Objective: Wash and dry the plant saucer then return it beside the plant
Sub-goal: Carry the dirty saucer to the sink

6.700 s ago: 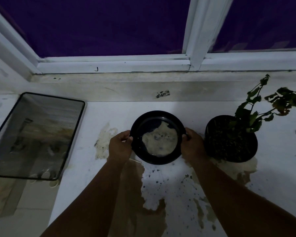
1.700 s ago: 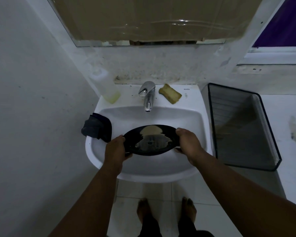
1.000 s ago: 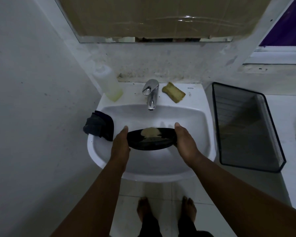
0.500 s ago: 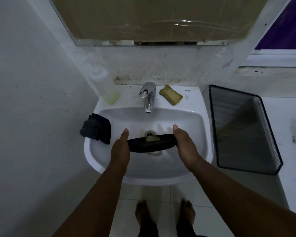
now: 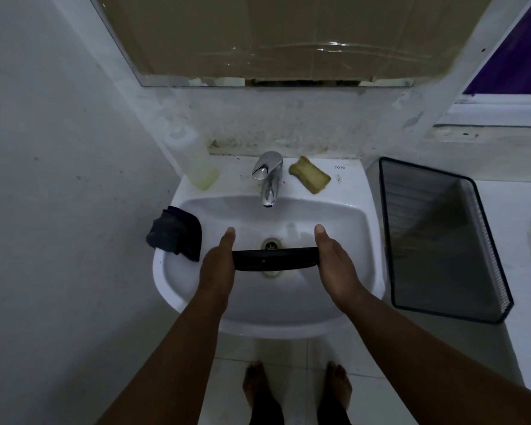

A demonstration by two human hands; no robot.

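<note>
Currently, head view only. Plant saucer is tipped nearly on edge over the basin of the sink, directly above the drain; only its dark underside and rim face the camera. Its long axis runs left to right, spanning the gap between the two hands. Left hand is at the saucer's left rim, right hand at its right rim; both are equally near and both in contact. Thumbs lie straight along the top, pointing toward the tap. Fingers are hidden behind the saucer, so I cannot tell how far they curl; judged a two-sided hold. Tap shows no water running. Sponge sits on the sink's back ledge, just right of the tap; dark cloth is draped over the left rim.
</note>
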